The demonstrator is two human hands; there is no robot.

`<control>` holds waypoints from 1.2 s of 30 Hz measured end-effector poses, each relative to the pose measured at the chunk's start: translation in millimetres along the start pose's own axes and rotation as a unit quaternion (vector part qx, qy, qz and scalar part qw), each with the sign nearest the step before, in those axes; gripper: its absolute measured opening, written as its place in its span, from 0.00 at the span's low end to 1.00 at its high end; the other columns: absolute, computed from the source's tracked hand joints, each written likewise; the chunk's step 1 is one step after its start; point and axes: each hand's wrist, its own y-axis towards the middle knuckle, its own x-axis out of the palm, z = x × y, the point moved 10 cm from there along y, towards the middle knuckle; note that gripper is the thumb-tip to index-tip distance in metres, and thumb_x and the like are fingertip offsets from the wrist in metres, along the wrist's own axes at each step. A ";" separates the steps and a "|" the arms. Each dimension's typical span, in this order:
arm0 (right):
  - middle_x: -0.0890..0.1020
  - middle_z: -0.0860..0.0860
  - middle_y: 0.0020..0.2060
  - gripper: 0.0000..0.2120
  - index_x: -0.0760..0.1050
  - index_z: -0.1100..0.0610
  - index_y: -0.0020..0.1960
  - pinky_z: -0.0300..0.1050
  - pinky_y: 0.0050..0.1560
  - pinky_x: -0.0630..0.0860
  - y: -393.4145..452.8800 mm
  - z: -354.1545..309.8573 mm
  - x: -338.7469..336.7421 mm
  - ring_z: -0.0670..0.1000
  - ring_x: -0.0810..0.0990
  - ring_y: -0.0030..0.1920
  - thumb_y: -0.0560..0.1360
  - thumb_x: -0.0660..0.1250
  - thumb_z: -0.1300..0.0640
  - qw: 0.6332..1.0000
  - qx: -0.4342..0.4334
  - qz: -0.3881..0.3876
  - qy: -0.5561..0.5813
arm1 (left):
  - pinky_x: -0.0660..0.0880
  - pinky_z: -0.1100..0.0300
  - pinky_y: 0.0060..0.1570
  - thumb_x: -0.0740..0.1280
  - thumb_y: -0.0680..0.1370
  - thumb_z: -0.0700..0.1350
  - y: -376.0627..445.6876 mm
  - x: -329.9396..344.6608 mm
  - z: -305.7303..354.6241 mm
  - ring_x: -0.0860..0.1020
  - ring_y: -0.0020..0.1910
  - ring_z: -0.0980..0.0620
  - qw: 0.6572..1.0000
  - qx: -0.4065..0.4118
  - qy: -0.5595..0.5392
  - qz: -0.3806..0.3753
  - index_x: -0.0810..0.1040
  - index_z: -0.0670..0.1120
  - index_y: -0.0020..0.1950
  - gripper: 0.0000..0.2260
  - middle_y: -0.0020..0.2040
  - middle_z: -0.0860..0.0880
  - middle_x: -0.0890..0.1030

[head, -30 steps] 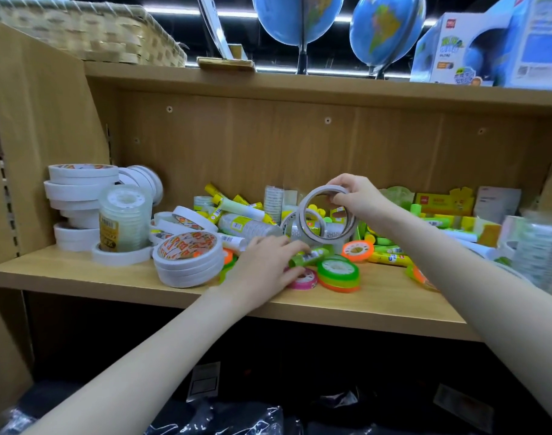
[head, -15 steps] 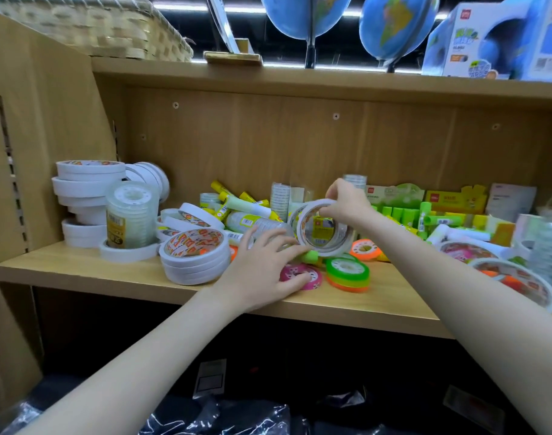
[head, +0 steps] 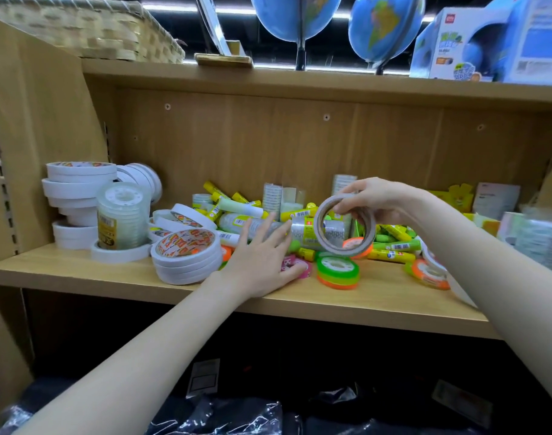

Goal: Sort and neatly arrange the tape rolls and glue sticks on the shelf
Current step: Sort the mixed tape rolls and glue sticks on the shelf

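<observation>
Head view: a person's two bare hands work over a wooden shelf (head: pixel 378 304) heaped with tape rolls and glue sticks.
Right hand (head: pixel 378 200): raised above the heap, its fingers (head: pixel 342 208) curled over the top rim of a white tape roll (head: pixel 343 226) and pinching it; the roll stands on edge in the air, its open core facing the camera.
Left hand (head: pixel 262 259): low on the shelf just left of the held roll, fingers straight and spread, gripping nothing; the thumb side lies against a small pink roll (head: pixel 295 265), though contact with the items beyond the fingertips cannot be told.
Done so far: well to the left of the left hand, white rolls stand in a stacked pile (head: pixel 80 196), with a clear-tape stack (head: pixel 122 215) just in front of it; a shorter stack of printed white rolls (head: pixel 186 257) sits touching the left wrist side. These look like the sorted part.
Left to do: behind and under both hands lies a mixed heap of yellow-green glue sticks (head: pixel 391 246), loose rolls and clear tape tubes; a neon green-orange stack (head: pixel 337 271) lies below the right hand, an orange roll (head: pixel 427 273) beneath the right forearm.
Progress: judged early to middling; most of the heap is unsorted, and no glue-stick group shows.
Step in hand: probably carrying the white roll leftward to the white stacks.
</observation>
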 end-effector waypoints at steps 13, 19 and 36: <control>0.73 0.51 0.29 0.12 0.73 0.60 0.51 0.37 0.24 0.68 -12.4 -71.4 16.1 0.45 0.69 0.22 0.70 0.64 0.71 0.983 -0.139 0.071 0.101 | 0.59 0.51 0.62 0.57 0.70 0.47 -56.7 -78.5 -51.2 0.72 0.54 0.50 0.942 -0.024 -0.037 0.332 0.80 0.46 0.48 0.14 0.52 0.48 0.80; 0.75 0.49 0.43 0.15 0.71 0.57 0.52 0.41 0.39 0.69 -16.7 -158.3 98.6 0.51 0.73 0.42 0.67 0.69 0.63 0.932 -0.320 0.138 -0.096 | 0.64 0.54 0.56 0.57 0.70 0.51 -128.1 -90.8 -152.0 0.72 0.53 0.47 0.919 -0.161 -0.077 0.350 0.79 0.45 0.51 0.18 0.53 0.45 0.78; 0.76 0.48 0.52 0.23 0.63 0.53 0.53 0.41 0.66 0.50 -50.6 -129.5 217.4 0.50 0.70 0.58 0.68 0.73 0.46 0.802 -0.417 -0.077 -0.420 | 0.70 0.47 0.60 0.65 0.71 0.57 -141.9 -33.6 -167.0 0.75 0.58 0.54 0.930 -0.134 -0.245 0.238 0.69 0.44 0.65 0.27 0.55 0.53 0.77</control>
